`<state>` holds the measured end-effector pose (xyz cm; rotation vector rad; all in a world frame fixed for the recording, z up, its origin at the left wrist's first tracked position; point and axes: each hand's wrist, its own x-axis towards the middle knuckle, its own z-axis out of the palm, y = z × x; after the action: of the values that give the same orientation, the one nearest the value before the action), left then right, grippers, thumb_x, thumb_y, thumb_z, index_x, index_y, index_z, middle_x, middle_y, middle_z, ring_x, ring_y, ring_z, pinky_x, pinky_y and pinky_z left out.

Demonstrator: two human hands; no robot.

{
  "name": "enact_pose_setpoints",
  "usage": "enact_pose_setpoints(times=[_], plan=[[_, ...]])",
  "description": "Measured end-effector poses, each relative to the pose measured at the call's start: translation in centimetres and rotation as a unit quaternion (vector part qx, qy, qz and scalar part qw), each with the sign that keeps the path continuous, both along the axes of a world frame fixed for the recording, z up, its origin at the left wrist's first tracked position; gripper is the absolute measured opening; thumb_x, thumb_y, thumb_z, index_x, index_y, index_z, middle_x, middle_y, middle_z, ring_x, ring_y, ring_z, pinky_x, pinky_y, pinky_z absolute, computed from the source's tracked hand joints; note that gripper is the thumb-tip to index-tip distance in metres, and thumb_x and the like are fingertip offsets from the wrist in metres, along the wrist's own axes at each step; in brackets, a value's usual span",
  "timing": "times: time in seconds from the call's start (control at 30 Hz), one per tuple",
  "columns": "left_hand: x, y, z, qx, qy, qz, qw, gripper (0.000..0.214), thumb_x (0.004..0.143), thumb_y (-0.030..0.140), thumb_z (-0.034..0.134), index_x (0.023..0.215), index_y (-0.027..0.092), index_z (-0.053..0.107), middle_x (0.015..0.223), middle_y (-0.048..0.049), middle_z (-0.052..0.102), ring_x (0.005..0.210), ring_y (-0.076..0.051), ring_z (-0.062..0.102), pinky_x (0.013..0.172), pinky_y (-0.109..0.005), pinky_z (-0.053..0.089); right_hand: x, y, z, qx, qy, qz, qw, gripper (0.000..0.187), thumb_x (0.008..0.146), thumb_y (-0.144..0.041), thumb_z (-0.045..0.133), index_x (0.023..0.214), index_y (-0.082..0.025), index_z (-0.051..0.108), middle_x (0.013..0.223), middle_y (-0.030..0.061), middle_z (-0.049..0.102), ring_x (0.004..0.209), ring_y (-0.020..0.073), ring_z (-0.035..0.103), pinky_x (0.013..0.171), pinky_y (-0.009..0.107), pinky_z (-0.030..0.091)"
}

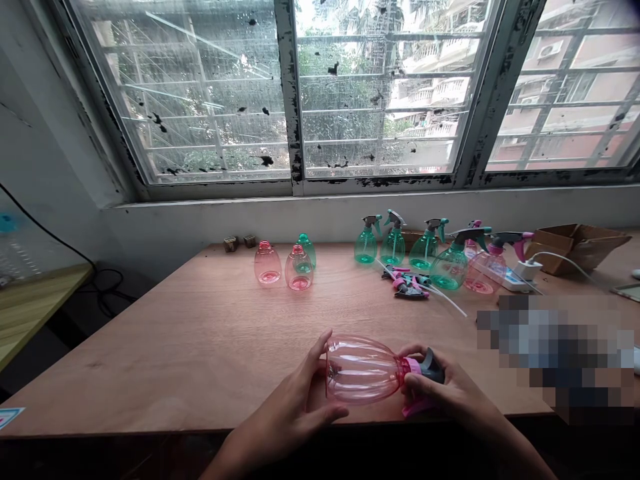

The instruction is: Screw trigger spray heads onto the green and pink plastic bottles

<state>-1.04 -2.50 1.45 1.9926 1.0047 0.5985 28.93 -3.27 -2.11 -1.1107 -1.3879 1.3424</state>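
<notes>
A pink see-through spray bottle (364, 369) lies sideways in the air between my hands, just above the table's front edge. My left hand (300, 400) cups its base, thumb below and fingers above and behind. At the neck, my right hand (445, 387) closes around the pink collar of the grey and pink spray head (431, 368). The head sits at the bottle's mouth; its pink trigger (419, 405) points down. No tube is visible inside. Beyond lie several loose spray heads (407, 283) with white tubes.
Two pink bottles (267, 263) and a green bottle (307, 248) without heads stand back left on the wooden table (200, 347). Several green spray bottles (393, 247) with heads stand back right, beside a pink one (485, 270), a power strip (515, 280) and a cardboard box (570, 250).
</notes>
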Motion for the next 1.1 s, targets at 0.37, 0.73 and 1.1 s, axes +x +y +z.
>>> enact_pose_setpoints(times=[0.37, 0.73, 1.1], plan=[[0.0, -0.05, -0.07, 0.003, -0.002, 0.001, 1.0, 0.093, 0.09, 0.031, 0.07, 0.158, 0.031, 0.007, 0.138, -0.009, 0.056, 0.141, -0.03, 0.039, 0.118, -0.044, 0.031, -0.08, -0.35, 0.69, 0.018, -0.029, -0.007, 0.999, 0.033, 0.082, -0.043, 0.076, 0.101, -0.019, 0.064, 0.074, 0.0013, 0.075, 0.068, 0.0209, 0.071, 0.064, 0.03, 0.057], [0.0, 0.03, -0.17, 0.0, -0.001, 0.004, 1.0, 0.093, 0.09, 0.032, 0.07, 0.158, 0.032, 0.007, 0.139, -0.0084, 0.054, 0.143, -0.029, 0.036, 0.119, -0.044, 0.028, 0.0, -0.28, 0.44, 0.015, -0.035, -0.005, 0.999, 0.035, 0.081, -0.045, 0.076, 0.102, -0.019, 0.065, 0.075, 0.0007, 0.074, 0.069, 0.0201, 0.07, 0.064, 0.029, 0.056], [0.01, -0.07, -0.15, -0.004, -0.006, 0.007, 1.0, 0.093, 0.089, 0.031, 0.071, 0.158, 0.03, 0.008, 0.139, -0.0097, 0.055, 0.143, -0.03, 0.036, 0.119, -0.045, 0.029, -0.08, -0.38, 0.68, 0.01, -0.035, -0.009, 0.999, 0.036, 0.081, -0.045, 0.076, 0.102, -0.018, 0.065, 0.074, 0.001, 0.074, 0.069, 0.021, 0.069, 0.065, 0.031, 0.054]])
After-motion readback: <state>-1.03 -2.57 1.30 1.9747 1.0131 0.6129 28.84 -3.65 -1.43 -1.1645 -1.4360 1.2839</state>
